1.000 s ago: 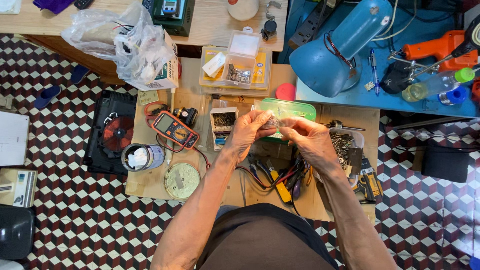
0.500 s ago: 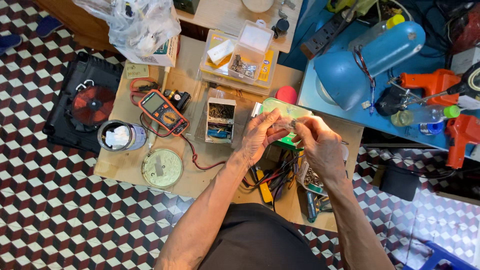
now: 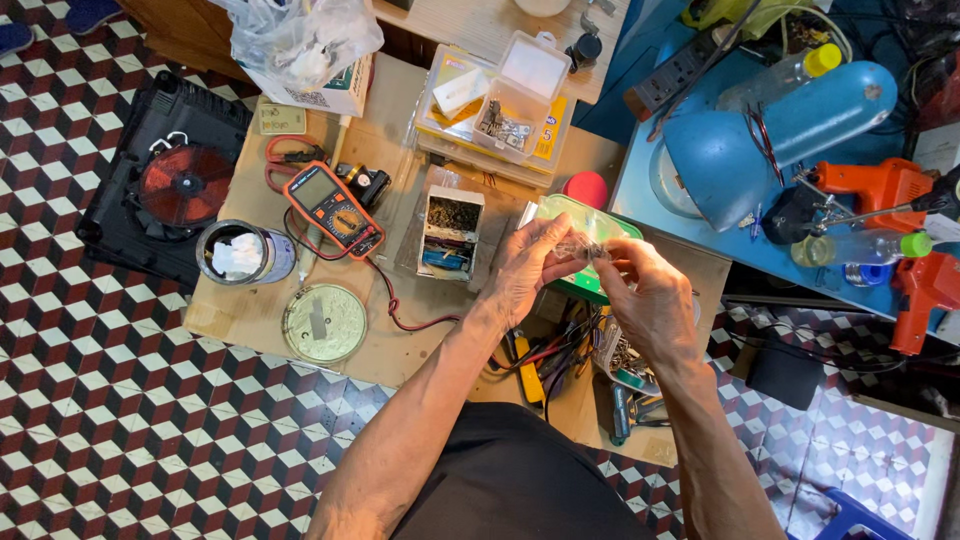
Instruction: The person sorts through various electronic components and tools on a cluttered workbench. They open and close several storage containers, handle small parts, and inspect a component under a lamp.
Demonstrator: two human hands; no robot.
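Both hands (image 3: 590,275) pinching small clear part (image 3: 580,247), green container (image 3: 585,215) beneath, multimeter (image 3: 335,210) left

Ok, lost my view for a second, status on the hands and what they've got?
Left hand and right hand both pinching a small clear piece, too small to identify. Held above the green-lidded box. Nothing in the way.
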